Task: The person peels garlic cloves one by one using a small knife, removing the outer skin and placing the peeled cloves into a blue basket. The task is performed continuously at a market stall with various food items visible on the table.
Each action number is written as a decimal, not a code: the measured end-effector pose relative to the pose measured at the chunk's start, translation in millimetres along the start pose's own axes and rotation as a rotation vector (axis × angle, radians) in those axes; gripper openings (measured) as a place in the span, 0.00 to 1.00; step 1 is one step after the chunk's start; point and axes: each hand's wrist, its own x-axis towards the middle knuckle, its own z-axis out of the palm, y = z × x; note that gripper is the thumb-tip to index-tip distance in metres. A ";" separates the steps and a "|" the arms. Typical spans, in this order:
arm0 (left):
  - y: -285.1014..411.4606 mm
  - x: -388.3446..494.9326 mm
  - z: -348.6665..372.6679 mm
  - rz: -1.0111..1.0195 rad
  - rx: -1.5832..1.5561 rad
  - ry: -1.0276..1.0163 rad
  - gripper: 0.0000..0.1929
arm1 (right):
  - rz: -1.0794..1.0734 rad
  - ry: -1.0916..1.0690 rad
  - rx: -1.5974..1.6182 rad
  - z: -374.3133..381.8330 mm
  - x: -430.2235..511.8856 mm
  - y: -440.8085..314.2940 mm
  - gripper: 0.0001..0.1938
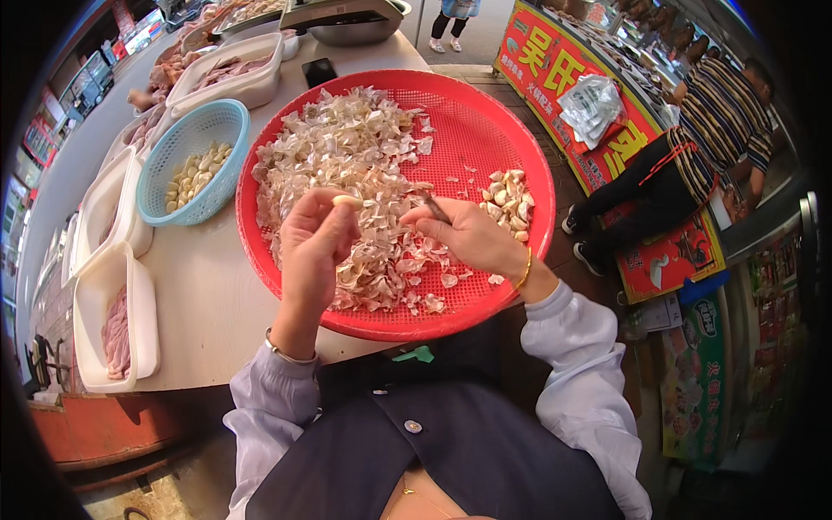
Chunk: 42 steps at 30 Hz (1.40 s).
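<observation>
My left hand (pixel 311 244) pinches a pale peeled garlic clove (pixel 348 201) between thumb and fingertips, above a wide red plastic mesh basket (pixel 481 136). To its right, my right hand (pixel 478 237) grips a small tool with a dark handle (pixel 437 209), perhaps a paring knife; its working end cannot be made out. Papery garlic skins (pixel 338 143) heap over the basket's left and middle. Garlic cloves (pixel 510 198), some with skin on, lie in a pile against the right side. Left of the red basket, a light blue colander (pixel 238 127) contains peeled garlic cloves (pixel 198 174).
White plastic tubs (pixel 146 325) with raw meat (pixel 118 335) line the table's left side (pixel 195 305). A phone (pixel 318 71) and a scale (pixel 338 13) sit at the back. Rightward, a person (pixel 721 123) bends beside a stall counter with a red sign (pixel 559 78).
</observation>
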 end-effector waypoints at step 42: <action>-13.2 -23.1 20.5 -0.365 -0.279 -0.232 0.08 | -0.183 0.060 0.098 23.2 -14.9 -23.0 0.16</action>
